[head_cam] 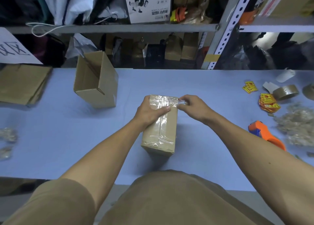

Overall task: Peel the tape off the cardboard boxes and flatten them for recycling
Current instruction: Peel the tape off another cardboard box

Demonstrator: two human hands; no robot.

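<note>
A sealed brown cardboard box [164, 136] lies lengthwise on the blue table [59, 131], with clear shiny tape [161, 122] running along its top seam and across both ends. My left hand [149, 111] grips the far left part of the box, thumb laid across the top. My right hand [193, 107] pinches a lifted end of the clear tape at the box's far right corner. A second box [96, 82] stands open and tilted at the back left.
Flattened cardboard [22, 83] is stacked at the far left. At the right lie an orange tape dispenser [266, 134], a brown tape roll [285, 92], yellow stickers [268, 103] and a heap of crumpled tape [299, 124]. Metal shelves [119, 28] rise behind the table.
</note>
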